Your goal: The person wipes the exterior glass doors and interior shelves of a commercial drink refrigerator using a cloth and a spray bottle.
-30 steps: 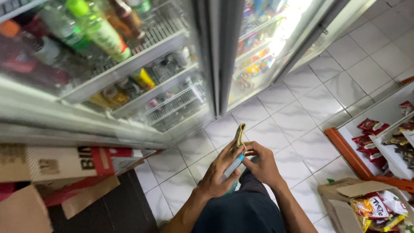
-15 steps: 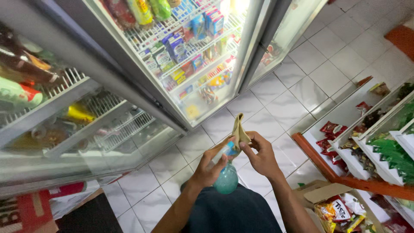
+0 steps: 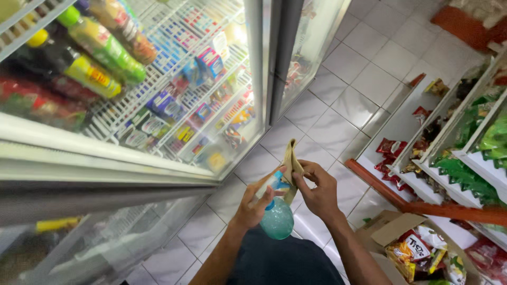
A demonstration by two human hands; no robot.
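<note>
**Spray bottle and cloth held in front of the drinks fridge**

The left hand [image 3: 256, 203] is wrapped around the neck and white-and-blue head of a spray bottle [image 3: 277, 217], its fingers curled shut on it. The bottle's round, blue-green body hangs below the hand, above the person's dark-clothed lap. The right hand [image 3: 317, 190] pinches a folded tan cloth [image 3: 291, 164] between thumb and fingertips. The cloth stands upright, its top edge rising above both hands, and its lower part touches the head of the bottle, so the two hands meet just beside one another.

Both hands are held over a white tiled floor [image 3: 338, 105]. To the left stands a glass-door fridge [image 3: 211, 95] with its door closed. Behind the glass, white wire shelves carry small coloured cartons and packets. Nearer the camera, at upper left, several drink bottles [image 3: 100, 45] with green and yellow labels lie tilted on a wire rack.

To the right, a low shelf unit [image 3: 422, 158] with white trays and an orange-red edge holds snack packets, red ones in the nearer trays and green ones further right. At lower right, just beside the right forearm, an open cardboard box [image 3: 385, 232] contains more bags of snacks.
</note>
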